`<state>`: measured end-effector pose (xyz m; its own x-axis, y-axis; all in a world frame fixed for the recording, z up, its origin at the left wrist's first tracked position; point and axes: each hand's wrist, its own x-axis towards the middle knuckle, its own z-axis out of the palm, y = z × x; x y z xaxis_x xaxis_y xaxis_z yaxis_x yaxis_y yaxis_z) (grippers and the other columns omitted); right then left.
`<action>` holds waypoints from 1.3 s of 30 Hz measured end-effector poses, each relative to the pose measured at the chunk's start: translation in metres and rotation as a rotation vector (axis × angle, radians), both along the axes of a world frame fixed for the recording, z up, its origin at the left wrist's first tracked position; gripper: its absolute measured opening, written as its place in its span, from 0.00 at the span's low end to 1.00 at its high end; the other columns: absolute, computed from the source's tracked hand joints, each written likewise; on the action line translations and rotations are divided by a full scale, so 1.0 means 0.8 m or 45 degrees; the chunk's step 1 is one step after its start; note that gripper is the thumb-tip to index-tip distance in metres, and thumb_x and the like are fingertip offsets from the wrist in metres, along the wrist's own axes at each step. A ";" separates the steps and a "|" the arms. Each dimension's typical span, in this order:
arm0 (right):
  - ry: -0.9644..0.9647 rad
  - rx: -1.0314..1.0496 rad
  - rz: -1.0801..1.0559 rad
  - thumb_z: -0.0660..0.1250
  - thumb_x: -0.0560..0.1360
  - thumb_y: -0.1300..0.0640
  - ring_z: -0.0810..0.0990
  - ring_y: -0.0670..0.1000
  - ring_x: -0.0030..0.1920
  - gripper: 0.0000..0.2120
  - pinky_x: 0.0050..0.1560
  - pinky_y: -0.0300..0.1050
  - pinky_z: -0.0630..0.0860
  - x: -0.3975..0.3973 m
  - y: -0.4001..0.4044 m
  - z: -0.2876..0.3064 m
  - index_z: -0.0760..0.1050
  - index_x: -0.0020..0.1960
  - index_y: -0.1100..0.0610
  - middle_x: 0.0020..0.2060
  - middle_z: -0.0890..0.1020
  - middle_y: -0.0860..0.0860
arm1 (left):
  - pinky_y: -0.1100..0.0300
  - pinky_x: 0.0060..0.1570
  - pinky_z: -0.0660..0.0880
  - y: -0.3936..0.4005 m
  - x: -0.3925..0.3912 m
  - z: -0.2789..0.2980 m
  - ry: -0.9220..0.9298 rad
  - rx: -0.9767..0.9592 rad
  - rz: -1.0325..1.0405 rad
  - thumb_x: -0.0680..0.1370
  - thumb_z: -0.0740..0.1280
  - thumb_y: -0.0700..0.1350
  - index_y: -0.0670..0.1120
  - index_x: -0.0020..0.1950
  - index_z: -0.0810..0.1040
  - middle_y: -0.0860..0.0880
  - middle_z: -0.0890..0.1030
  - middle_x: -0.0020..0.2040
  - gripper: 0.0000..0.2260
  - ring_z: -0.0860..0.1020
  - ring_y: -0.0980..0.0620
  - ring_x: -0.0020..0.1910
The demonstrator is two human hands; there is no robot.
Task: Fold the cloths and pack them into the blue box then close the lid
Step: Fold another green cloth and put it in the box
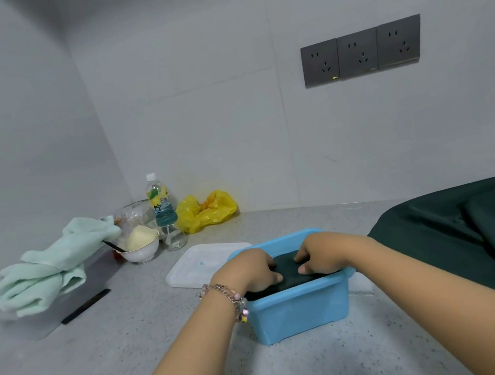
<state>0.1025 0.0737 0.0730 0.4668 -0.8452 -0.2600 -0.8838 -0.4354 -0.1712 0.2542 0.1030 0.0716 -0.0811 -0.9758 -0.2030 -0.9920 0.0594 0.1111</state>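
A blue box [298, 314] stands on the grey counter in front of me. Inside it lies a folded dark green cloth [289, 274]. My left hand [247, 271] and my right hand [320, 252] both sit on top of that cloth inside the box, fingers bent down onto it and thumbs pointing toward each other. The white lid [197, 264] lies flat on the counter just behind and left of the box. More dark green cloth [479, 232] is heaped on the counter to the right. A mint green towel [51, 264] lies bunched at the left.
At the back left stand a white bowl [140, 245] with a dark utensil, a plastic bottle [162, 209] and a yellow bag [207, 211]. A grey tray [38, 320] sits under the mint towel. Wall sockets [361, 51] are at the upper right.
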 end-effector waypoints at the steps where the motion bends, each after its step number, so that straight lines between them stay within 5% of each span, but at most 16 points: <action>1: -0.067 -0.025 -0.008 0.58 0.80 0.52 0.72 0.50 0.51 0.17 0.52 0.41 0.66 -0.003 0.001 0.000 0.73 0.66 0.55 0.57 0.77 0.50 | 0.58 0.57 0.69 0.002 0.001 0.002 0.045 -0.060 0.007 0.80 0.61 0.50 0.48 0.68 0.73 0.48 0.75 0.65 0.17 0.73 0.48 0.62; 6: -0.323 -0.145 -0.088 0.59 0.79 0.58 0.78 0.55 0.53 0.12 0.54 0.47 0.74 -0.008 0.014 -0.003 0.78 0.57 0.59 0.55 0.80 0.55 | 0.62 0.50 0.71 0.019 0.000 0.009 0.274 -0.282 0.097 0.80 0.59 0.43 0.47 0.62 0.79 0.46 0.80 0.59 0.13 0.77 0.48 0.55; 11: -0.424 -0.241 -0.137 0.57 0.79 0.60 0.77 0.55 0.55 0.15 0.58 0.48 0.75 -0.014 0.026 -0.011 0.76 0.61 0.56 0.60 0.77 0.55 | 0.64 0.46 0.70 0.036 -0.006 0.007 0.347 -0.392 0.113 0.80 0.58 0.41 0.47 0.60 0.79 0.47 0.80 0.57 0.13 0.78 0.49 0.53; 17: -0.599 -0.289 -0.144 0.57 0.79 0.59 0.70 0.51 0.67 0.18 0.68 0.47 0.67 -0.024 0.042 -0.017 0.69 0.69 0.52 0.67 0.72 0.52 | 0.61 0.50 0.73 0.054 -0.022 0.002 0.530 -0.506 0.082 0.79 0.59 0.42 0.48 0.58 0.80 0.49 0.82 0.54 0.12 0.78 0.51 0.50; 22: -0.693 -0.328 -0.180 0.57 0.79 0.59 0.72 0.52 0.65 0.19 0.67 0.46 0.68 -0.057 0.059 -0.024 0.70 0.68 0.50 0.66 0.72 0.52 | 0.57 0.58 0.72 0.071 -0.053 -0.002 0.659 -0.638 0.016 0.77 0.61 0.41 0.48 0.55 0.81 0.51 0.83 0.51 0.12 0.78 0.51 0.53; 27: -0.757 -0.369 -0.218 0.57 0.78 0.59 0.76 0.52 0.57 0.18 0.59 0.46 0.73 -0.097 0.079 -0.029 0.73 0.64 0.44 0.63 0.74 0.53 | 0.53 0.58 0.71 0.081 -0.095 -0.008 0.729 -0.672 -0.092 0.76 0.61 0.40 0.50 0.50 0.82 0.57 0.77 0.38 0.11 0.77 0.52 0.45; 39: -0.490 -0.300 -0.585 0.59 0.78 0.57 0.69 0.53 0.67 0.19 0.67 0.48 0.66 -0.282 0.135 -0.097 0.69 0.69 0.50 0.67 0.72 0.52 | 0.54 0.66 0.66 0.063 -0.268 -0.088 0.712 -0.364 -0.411 0.77 0.60 0.40 0.47 0.59 0.79 0.50 0.79 0.59 0.14 0.75 0.51 0.61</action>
